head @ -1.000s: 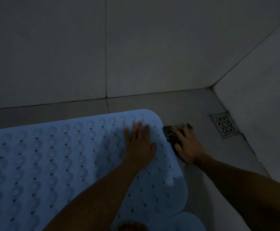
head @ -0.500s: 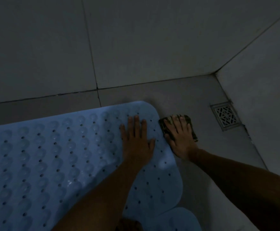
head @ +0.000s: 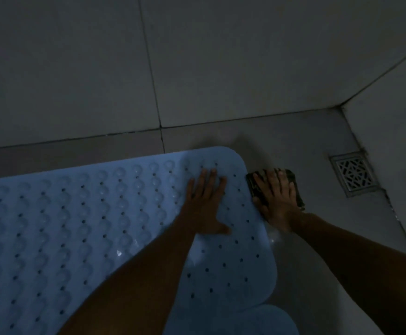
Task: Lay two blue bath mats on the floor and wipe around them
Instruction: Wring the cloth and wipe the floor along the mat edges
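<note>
A light blue bath mat point(head: 81, 221) with holes and suction bumps lies flat on the grey tiled floor, its rounded far-right corner near the wall. My left hand point(head: 206, 204) presses flat on that corner, fingers straight. Just right of the mat's edge, my right hand point(head: 278, 198) presses flat on a dark patterned cloth point(head: 253, 183) on the floor. The rounded edge of a second blue mat point(head: 257, 320) shows at the bottom of the view, partly under the first.
A square metal floor drain point(head: 352, 174) sits in the right corner of the floor. Tiled walls point(head: 221, 56) rise close behind and to the right. Wet floor point(head: 293, 274) runs between mat and right wall.
My right hand slid the cloth along the floor beside the mat corner and spread flatter over it. My left hand stayed pressed on the mat.
</note>
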